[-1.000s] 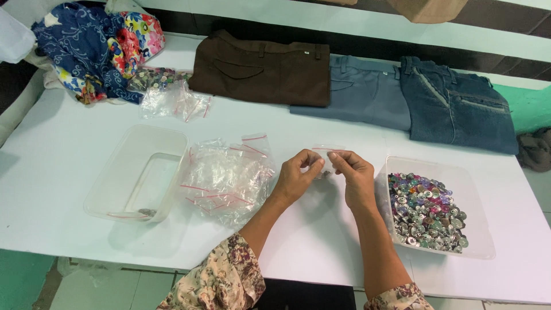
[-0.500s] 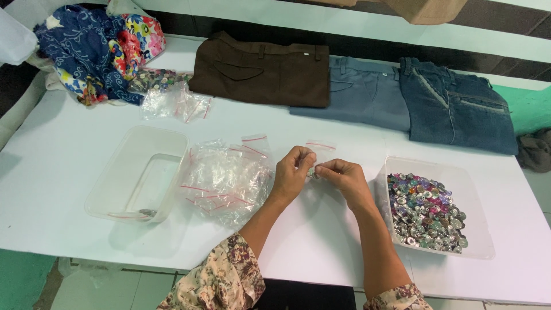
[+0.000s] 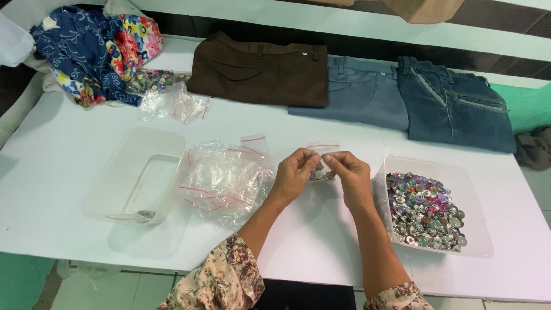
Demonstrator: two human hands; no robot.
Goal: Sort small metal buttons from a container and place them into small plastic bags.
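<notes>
Just left of the button tub [image 3: 383,172], the left hand [image 3: 294,175] and right hand [image 3: 350,175] pinch a small zip bag [image 3: 321,172] of buttons above the tabletop [image 3: 57,172]. It looks light, limp and slippery, best gripped at its stiffer seal strip.

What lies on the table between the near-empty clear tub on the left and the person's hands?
In the head view, a heap of small clear zip bags lies between the tub and the left hand.

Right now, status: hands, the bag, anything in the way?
Left hand and right hand both pinch small clear bag, buttons inside. Tub of buttons at right, bag pile at left. Nothing blocking.
</notes>
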